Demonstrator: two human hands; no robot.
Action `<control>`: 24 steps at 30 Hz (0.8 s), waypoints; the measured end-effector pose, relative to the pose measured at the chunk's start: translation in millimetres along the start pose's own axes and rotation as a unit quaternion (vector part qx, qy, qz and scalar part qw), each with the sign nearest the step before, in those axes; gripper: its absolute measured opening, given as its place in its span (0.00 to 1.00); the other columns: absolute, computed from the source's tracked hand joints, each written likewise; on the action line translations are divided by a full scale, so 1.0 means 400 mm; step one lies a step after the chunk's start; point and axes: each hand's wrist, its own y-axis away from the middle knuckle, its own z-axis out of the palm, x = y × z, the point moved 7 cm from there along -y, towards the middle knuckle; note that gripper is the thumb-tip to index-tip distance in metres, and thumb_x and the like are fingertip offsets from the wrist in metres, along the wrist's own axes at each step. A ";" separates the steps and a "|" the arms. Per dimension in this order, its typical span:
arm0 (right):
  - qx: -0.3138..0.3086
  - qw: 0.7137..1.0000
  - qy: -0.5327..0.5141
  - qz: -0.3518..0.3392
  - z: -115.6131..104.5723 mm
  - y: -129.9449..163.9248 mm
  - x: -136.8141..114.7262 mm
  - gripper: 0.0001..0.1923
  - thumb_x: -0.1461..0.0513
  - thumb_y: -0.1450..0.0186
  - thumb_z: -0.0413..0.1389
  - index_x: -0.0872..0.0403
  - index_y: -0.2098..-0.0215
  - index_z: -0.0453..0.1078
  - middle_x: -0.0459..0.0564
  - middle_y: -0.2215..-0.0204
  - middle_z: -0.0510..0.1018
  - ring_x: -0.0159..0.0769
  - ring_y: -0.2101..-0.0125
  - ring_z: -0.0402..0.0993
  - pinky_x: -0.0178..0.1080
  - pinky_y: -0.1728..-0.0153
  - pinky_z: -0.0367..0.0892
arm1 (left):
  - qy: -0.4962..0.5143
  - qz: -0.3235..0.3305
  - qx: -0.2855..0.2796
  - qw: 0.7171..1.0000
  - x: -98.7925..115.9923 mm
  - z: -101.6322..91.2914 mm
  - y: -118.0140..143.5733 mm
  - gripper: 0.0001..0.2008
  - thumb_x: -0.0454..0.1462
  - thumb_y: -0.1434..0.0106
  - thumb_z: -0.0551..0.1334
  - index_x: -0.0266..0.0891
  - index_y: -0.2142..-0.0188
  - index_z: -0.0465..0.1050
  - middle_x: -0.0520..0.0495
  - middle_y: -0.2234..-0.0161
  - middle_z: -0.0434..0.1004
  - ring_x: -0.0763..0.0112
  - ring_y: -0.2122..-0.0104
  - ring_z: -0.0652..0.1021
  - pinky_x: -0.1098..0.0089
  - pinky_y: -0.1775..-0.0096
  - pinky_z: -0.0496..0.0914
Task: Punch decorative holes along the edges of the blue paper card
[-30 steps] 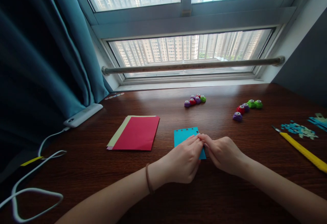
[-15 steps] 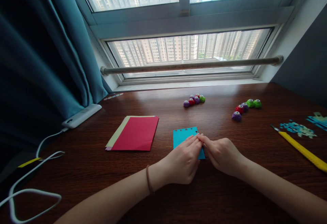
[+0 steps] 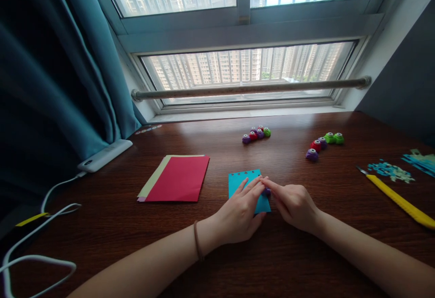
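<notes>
A blue paper sheet (image 3: 243, 178) with a row of punched holes along its far edge lies on the dark wooden table (image 3: 217, 252) in front of me. My left hand (image 3: 239, 214) rests flat on it with the fingers spread, pressing it down. My right hand (image 3: 294, 205) pinches a small purple paper punch (image 3: 267, 191) at the sheet's right edge, its fingertips meeting those of my left hand. The near part of the sheet is hidden under my hands.
A red sheet on a yellow one (image 3: 178, 178) lies to the left. Two rows of small coloured punches (image 3: 256, 134) (image 3: 322, 144) sit farther back. A yellow craft knife (image 3: 397, 198) and paper scraps (image 3: 389, 171) are at the right. A white power bank (image 3: 103, 155) with a cable (image 3: 50, 194) lies by the curtain.
My left hand's fingers have spread and flattened onto the blue sheet. A purple punch now shows between my right fingertips. The view shifted slightly.
</notes>
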 end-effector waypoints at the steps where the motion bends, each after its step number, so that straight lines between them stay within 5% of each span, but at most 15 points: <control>1: -0.001 1.000 -0.009 -0.004 -0.002 0.000 -0.003 0.23 0.69 0.34 0.42 0.59 0.40 0.51 0.55 0.59 0.75 0.37 0.71 0.73 0.38 0.71 0.65 | 0.010 0.003 0.014 1.000 -0.002 -0.006 0.002 0.32 0.31 0.39 0.54 0.34 0.39 0.38 0.38 0.38 0.44 0.59 0.39 0.47 0.52 0.40 0.50; 4: 0.012 0.999 -0.031 0.020 -0.011 -0.002 0.003 0.23 0.68 0.33 0.43 0.56 0.40 0.51 0.54 0.56 0.74 0.35 0.72 0.73 0.37 0.70 0.65 | 0.025 0.008 0.062 0.998 -0.012 -0.020 0.011 0.31 0.31 0.38 0.53 0.35 0.39 0.39 0.38 0.38 0.44 0.59 0.39 0.48 0.52 0.40 0.50; 7: 0.027 0.992 -0.037 0.122 -0.011 0.002 0.042 0.24 0.65 0.34 0.47 0.54 0.40 0.52 0.52 0.56 0.74 0.33 0.75 0.72 0.36 0.73 0.65 | 0.008 -0.038 0.084 0.996 -0.040 -0.018 0.016 0.29 0.32 0.37 0.53 0.35 0.39 0.40 0.38 0.38 0.45 0.59 0.39 0.47 0.52 0.40 0.50; 14: -0.044 0.962 -0.151 0.222 0.041 0.006 0.098 0.31 0.63 0.39 0.54 0.48 0.40 0.49 0.44 0.58 0.75 0.31 0.79 0.67 0.33 0.76 0.65 | -0.068 -0.125 0.013 0.990 -0.081 0.019 0.012 0.30 0.37 0.37 0.56 0.30 0.41 0.46 0.33 0.41 0.53 0.54 0.41 0.53 0.50 0.42 0.53; 24: 0.081 0.854 -0.313 0.407 0.046 0.041 0.201 0.28 0.58 0.44 0.59 0.55 0.47 0.59 0.51 0.62 0.75 0.26 0.84 0.59 0.31 0.84 0.60 | -0.109 -0.133 -0.017 0.985 -0.079 0.022 0.010 0.27 0.38 0.37 0.55 0.28 0.42 0.50 0.34 0.42 0.54 0.56 0.41 0.54 0.53 0.42 0.53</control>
